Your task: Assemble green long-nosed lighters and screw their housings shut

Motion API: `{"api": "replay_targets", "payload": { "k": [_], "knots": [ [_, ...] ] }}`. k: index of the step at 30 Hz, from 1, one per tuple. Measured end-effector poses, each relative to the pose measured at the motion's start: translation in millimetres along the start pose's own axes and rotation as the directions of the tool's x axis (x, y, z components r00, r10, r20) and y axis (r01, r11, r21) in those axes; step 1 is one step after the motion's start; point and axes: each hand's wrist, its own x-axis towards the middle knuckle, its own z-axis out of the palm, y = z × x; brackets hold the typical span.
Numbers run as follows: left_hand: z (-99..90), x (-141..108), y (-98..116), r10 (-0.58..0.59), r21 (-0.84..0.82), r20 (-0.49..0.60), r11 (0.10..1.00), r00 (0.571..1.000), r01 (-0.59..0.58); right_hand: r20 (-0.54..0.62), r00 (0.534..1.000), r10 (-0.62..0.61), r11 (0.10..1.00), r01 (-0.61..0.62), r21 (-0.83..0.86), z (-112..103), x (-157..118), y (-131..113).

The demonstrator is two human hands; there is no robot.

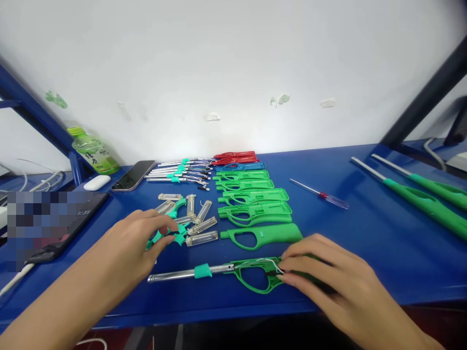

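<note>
My right hand is closed on the grip end of an open green lighter shell near the table's front edge. A metal tube with a teal collar runs left from that shell, and a white wire lies inside it. Some of the shell's grip is hidden by my fingers. Over the small teal plastic pieces, my left hand pinches one teal trigger piece between thumb and forefinger. Beside it lie several clear fuel tanks.
Several green shell halves, with blue and red ones behind, form a column. Metal tubes with wires lie back left, near a phone and bottle. A screwdriver and assembled green lighters are right.
</note>
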Motion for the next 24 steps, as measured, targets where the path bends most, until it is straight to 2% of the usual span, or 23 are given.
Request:
{"api": "replay_targets", "payload": {
  "k": [5, 9, 12, 16, 18, 20, 22, 24],
  "knots": [
    [1.8, -5, 2, -0.085, 0.029, 0.056, 0.996, 0.995, 0.083, 0.013, 1.000, -0.013, 1.000, 0.013, -0.006, 0, -1, 1],
    [5.7, -6, 2, -0.107, 0.060, 0.074, 0.993, 0.991, 0.103, 0.009, 1.000, 0.003, 1.000, -0.003, -0.007, 0, 0, 0],
    [-3.3, -8, -2, -0.110, 0.084, 0.061, 0.991, 0.992, 0.105, 0.016, 1.000, 0.005, 1.000, -0.005, 0.003, -1, 1, -1],
    [-19.0, -16, -2, -0.098, 0.209, 0.047, 0.974, 0.994, 0.086, 0.024, 1.000, 0.015, 1.000, -0.015, 0.015, -1, 1, -2],
    [-20.0, -18, 6, -0.043, 0.209, -0.004, 0.977, 0.999, 0.043, 0.029, 0.999, 0.017, 1.000, -0.018, 0.021, -1, 2, -2],
    [-15.2, -18, 22, 0.054, 0.107, -0.100, 0.993, 0.993, -0.043, 0.022, 1.000, 0.016, 1.000, -0.016, 0.024, -1, 1, -2],
    [-7.3, -15, 44, 0.154, -0.029, -0.196, 0.986, 0.969, -0.163, 0.014, 1.000, 0.015, 1.000, -0.015, 0.020, 0, 1, -2],
    [0.5, -10, 67, 0.279, -0.096, -0.195, 0.949, 0.940, -0.302, 0.011, 1.000, 0.018, 1.000, -0.019, 0.021, 0, 2, -2]
  ]
}}
